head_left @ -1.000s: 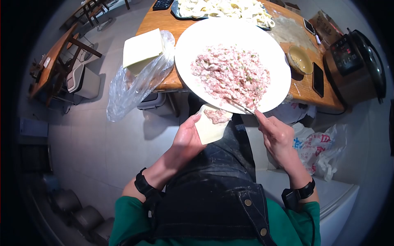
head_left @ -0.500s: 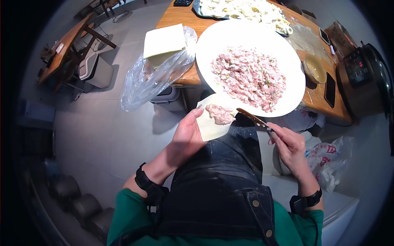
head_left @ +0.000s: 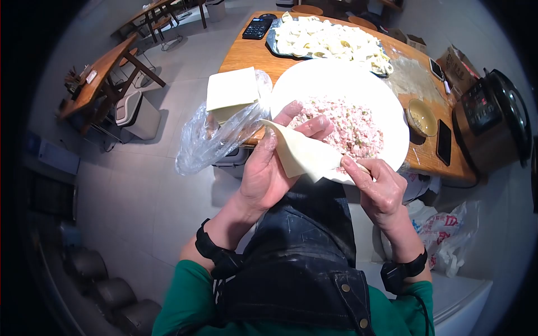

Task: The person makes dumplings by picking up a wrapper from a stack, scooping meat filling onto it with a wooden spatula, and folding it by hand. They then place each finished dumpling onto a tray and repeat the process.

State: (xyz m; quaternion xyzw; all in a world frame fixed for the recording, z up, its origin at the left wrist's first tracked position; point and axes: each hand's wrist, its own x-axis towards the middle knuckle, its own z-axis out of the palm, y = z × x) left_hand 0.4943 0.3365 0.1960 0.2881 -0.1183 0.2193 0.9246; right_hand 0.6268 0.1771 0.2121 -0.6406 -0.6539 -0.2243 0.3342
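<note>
In front of my body, a pale wonton wrapper (head_left: 302, 154) is folded over, and the filling inside it is hidden. My left hand (head_left: 266, 173) holds it from the left, with the thumb against its edge and the fingers behind it. At its right end, my right hand (head_left: 381, 187) is closed with thumb and fingers on the corner. The brown spreading stick is not clearly visible now. Just beyond, a large white bowl (head_left: 395, 120) contains pink minced meat filling (head_left: 356, 123) with green bits.
A stack of square wrappers (head_left: 232, 89) sits in a plastic bag (head_left: 196, 143) at the table's left edge. Behind the bowl is a tray of shaped wontons (head_left: 330, 39). To the right are a small bowl (head_left: 421, 119), a phone (head_left: 443, 143) and a cooker (head_left: 487, 120).
The wrapper, flat with the meat exposed before, is now folded over. My right hand has moved left onto its corner, and my left hand has risen. The view has tilted up.
</note>
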